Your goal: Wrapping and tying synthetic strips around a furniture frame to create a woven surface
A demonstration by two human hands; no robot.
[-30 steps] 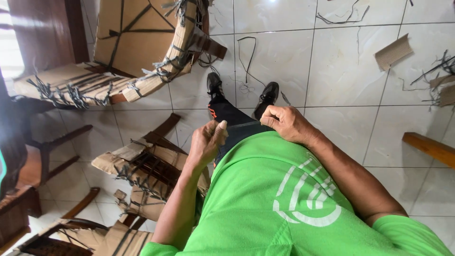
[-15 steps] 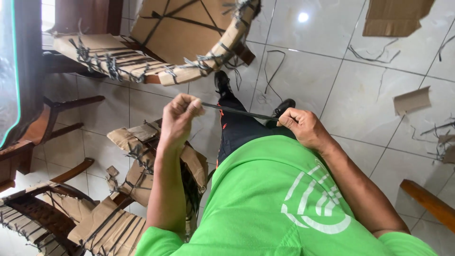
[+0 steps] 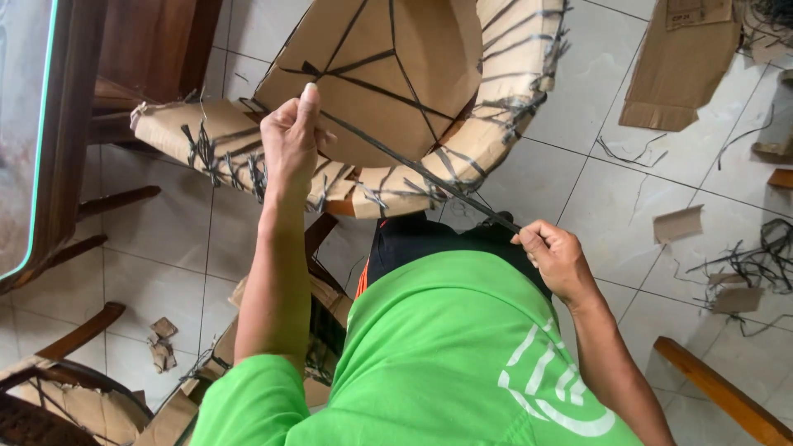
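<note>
- Hands first: my left hand (image 3: 291,140) is raised with the arm stretched out in front of me, fingers curled tight around one end of a thin black plastic strap (image 3: 417,171), thumb pointing up.
- My right hand (image 3: 552,256) sits lower and closer to my body, just above my green shirt (image 3: 446,363), fingers pinched shut on the other end of the same strap.
- Between the two hands the strap runs taut in a straight diagonal line, from upper left down to lower right.
- Behind the strap stands a chair wrapped in brown cardboard (image 3: 396,91), bound with many black straps that cross its flat panel and wrap around its curved rim; my left hand is in front of that rim.
- On the white tiled floor (image 3: 578,124), toward the top right corner, lies a flat brown cardboard sheet (image 3: 681,70) with a small paler rectangular label near its top edge.
- Smaller cardboard scraps (image 3: 677,223) and loose black strap offcuts (image 3: 756,260) lie scattered along the right side of the floor.
- Bare dark wooden chair parts (image 3: 91,330) show along the left edge and bottom left corner.
</note>
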